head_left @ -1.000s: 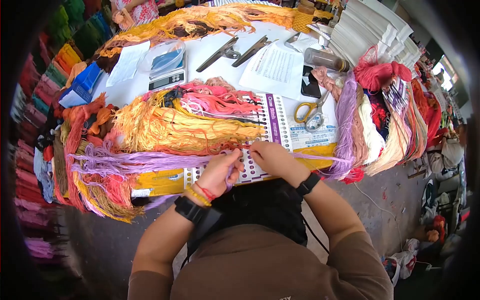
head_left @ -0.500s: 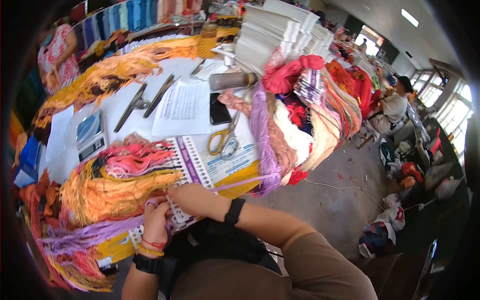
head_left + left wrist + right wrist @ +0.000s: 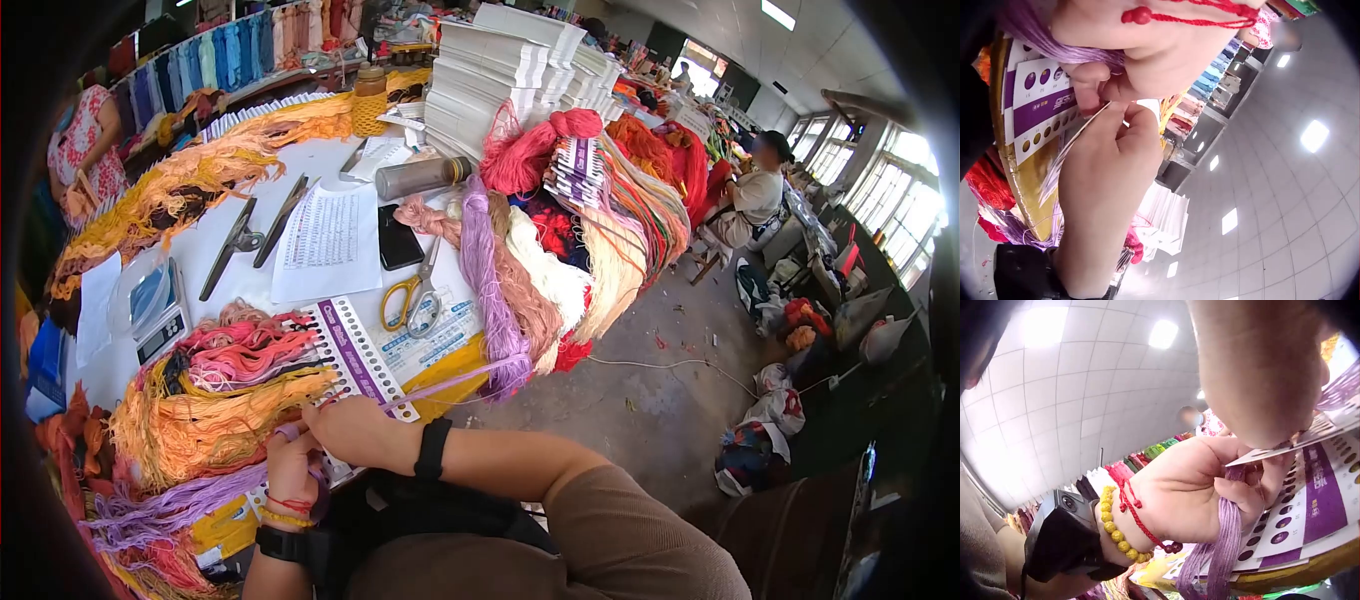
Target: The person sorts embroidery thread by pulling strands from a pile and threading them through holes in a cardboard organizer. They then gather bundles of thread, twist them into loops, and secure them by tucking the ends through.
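My left hand point(image 3: 290, 465) curls its fingers round a bundle of lilac embroidery thread point(image 3: 1229, 537), which loops over the fingers and hangs below them. Close against it, my right hand point(image 3: 362, 432) pinches the end of a thin punched thread card point(image 3: 1272, 452), seen nearly edge-on in both wrist views. Lilac strands point(image 3: 1050, 178) run along that card past the right hand. Under both hands lie more punched cards with a purple band point(image 3: 358, 358). Yellow-orange thread point(image 3: 215, 420) and pink thread point(image 3: 245, 350) hang from the cards' holes. The right fingertips are hidden in the head view.
Scissors point(image 3: 410, 305), a dark phone point(image 3: 401, 238), a printed sheet point(image 3: 328, 245), large clips point(image 3: 236, 243) and a scale point(image 3: 160, 325) lie on the table. Thread skeins point(image 3: 600, 260) hang over its right edge below stacked white paper point(image 3: 490, 90). Two other people are farther off.
The head view has swung to the right, so the table appears shifted left. Both hands stay close together at the cards; the right hand now overlaps the left fingers more.
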A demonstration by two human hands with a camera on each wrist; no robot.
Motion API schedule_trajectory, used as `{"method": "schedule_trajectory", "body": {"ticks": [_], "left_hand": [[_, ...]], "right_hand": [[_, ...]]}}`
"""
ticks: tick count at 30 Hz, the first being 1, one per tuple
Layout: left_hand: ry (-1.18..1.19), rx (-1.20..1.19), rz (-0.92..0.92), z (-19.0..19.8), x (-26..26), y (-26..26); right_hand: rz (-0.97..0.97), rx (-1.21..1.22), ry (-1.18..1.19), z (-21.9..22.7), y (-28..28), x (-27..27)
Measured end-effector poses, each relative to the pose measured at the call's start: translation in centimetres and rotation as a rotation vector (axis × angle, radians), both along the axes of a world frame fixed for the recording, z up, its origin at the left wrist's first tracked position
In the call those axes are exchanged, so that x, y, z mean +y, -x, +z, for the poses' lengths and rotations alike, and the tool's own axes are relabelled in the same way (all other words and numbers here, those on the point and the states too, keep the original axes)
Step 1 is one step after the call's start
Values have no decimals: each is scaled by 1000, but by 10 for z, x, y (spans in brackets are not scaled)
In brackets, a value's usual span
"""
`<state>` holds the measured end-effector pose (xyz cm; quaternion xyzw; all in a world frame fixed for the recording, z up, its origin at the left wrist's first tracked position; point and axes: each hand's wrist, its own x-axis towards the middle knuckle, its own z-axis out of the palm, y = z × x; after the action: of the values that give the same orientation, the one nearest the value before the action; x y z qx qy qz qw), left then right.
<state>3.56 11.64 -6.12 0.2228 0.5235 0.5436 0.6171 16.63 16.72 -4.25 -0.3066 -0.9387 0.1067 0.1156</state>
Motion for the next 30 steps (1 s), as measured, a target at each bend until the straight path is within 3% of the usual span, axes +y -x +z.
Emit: {"method": "schedule_trajectory", "body": {"ticks": [4, 6, 8, 10, 12, 13, 16, 18, 22, 30], "left_hand": [[-33, 181, -74, -5, 2, 5], [-6, 281, -92, -8, 1, 9], [-211, 585, -75, -19, 4, 7], [-363, 988, -125, -33, 6, 20], [-313, 1062, -93, -34, 3, 31], [-274, 1080, -75, -35, -3, 41], [-129, 933, -7, -29, -13, 62], [-88, 582, -57, -17, -20, 65], [-161, 553, -166, -20, -20, 70], [-164, 540, -110, -24, -18, 61]], "right_hand": [[-46, 151, 169, -20, 6, 13], [-185, 137, 309, -29, 11, 18], [-134, 144, 458, -14, 3, 26], [-33, -24, 416, -23, -1, 41], [9, -278, 573, -15, -2, 49], [-11, -241, 565, -22, -5, 47], [-34, -158, 554, -28, -11, 47], [-47, -123, 551, -27, -13, 46], [-53, -126, 561, -24, -13, 45], [-71, -51, 540, -19, -17, 38]]}}
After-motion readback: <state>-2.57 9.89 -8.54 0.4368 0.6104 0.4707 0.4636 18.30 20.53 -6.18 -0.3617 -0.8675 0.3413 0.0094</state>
